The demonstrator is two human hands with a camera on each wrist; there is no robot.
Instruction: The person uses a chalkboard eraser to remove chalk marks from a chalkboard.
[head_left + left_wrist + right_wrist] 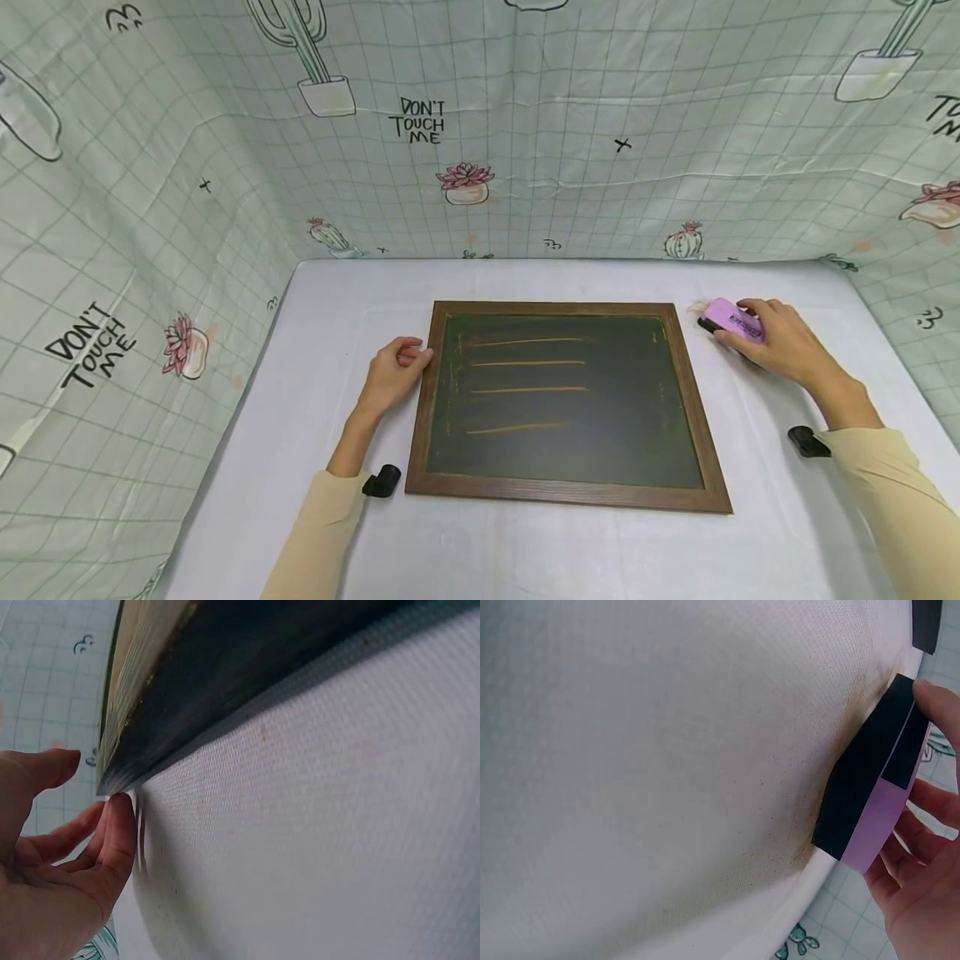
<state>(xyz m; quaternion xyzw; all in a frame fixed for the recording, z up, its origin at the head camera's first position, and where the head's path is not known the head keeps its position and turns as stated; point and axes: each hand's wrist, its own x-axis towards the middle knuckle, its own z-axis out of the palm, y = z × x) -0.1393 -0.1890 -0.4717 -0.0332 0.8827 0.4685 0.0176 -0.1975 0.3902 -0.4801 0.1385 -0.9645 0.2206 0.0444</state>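
A chalkboard [570, 454] in a brown wooden frame lies on the white table, with several yellowish chalk lines [528, 389] across its left and middle part. My left hand [395, 371] rests beside the frame's left edge, fingertips right at the wood. In the left wrist view the thumb stands apart from the loosely bent fingers [120, 832], close to the board's edge [142, 697]. At the right, my right hand [783, 337] grips a purple eraser [731, 318] between thumb and fingers. Its black felt side [862, 769] faces the table in the right wrist view.
Brownish chalk dust [847, 724] marks the tabletop around the eraser. A white grid-patterned cloth [525, 158] with cactus drawings hangs behind and at the sides of the table [562, 550]. Black wrist devices [382, 482] sit at both sleeves.
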